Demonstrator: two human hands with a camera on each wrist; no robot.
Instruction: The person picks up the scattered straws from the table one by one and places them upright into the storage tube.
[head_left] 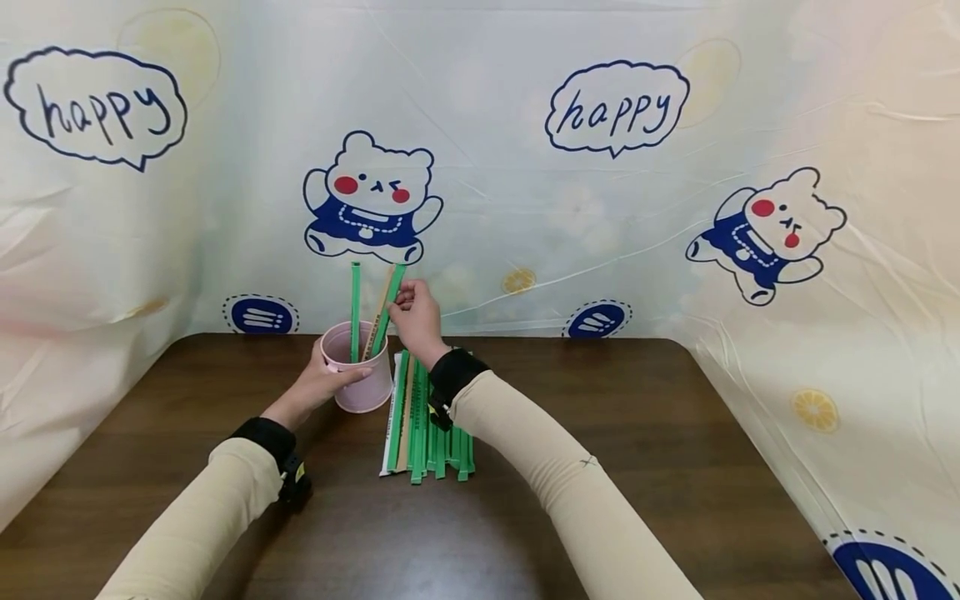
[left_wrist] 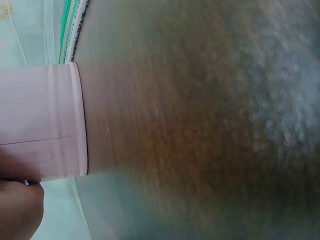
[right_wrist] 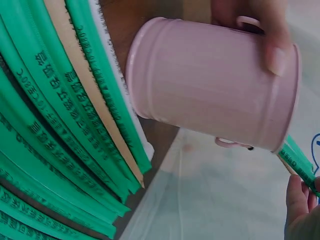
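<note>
A pink metal pail with small side loops stands on the table. My left hand grips it around the left side, thumb across its front; a fingertip shows below the pail's wall in the left wrist view. Inside the pail, a green wrapped straw stands nearly upright, and a brown one leans to the right. My right hand pinches another green wrapped straw leaning beside the brown one, its lower end within the pail. The straws' bottoms are hidden by the pail.
A pile of wrapped straws, mostly green with a brown and a white one, lies beside the pail's right side, partly under my right wrist. The brown wooden table backs onto a printed cloth along its rear edge.
</note>
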